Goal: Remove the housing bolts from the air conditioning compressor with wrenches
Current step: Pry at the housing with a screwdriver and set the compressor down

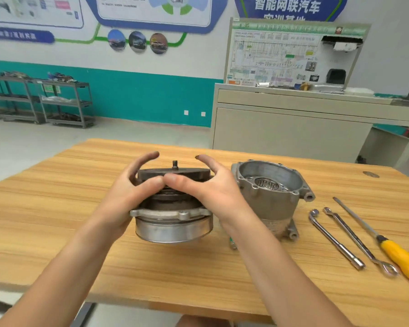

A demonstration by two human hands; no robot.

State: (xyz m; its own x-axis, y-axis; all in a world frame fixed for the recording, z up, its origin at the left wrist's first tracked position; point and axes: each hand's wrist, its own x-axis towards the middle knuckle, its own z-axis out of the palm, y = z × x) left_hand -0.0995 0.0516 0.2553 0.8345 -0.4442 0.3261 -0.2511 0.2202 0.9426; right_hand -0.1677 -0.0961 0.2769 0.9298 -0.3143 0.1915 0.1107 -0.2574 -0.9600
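Left hand (125,197), right hand (213,192) gripping dark round disc (187,173), cast-metal housing (269,199) beside

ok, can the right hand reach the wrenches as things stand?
Probably yes. The right hand grips the dark disc, so it must let go first. The two wrenches lie uncovered on the table, right of the open housing; passing in front of that housing looks unobstructed.

1 head view: above table (45,208), facing forward-down, close over left hand (128,192), right hand (210,187).
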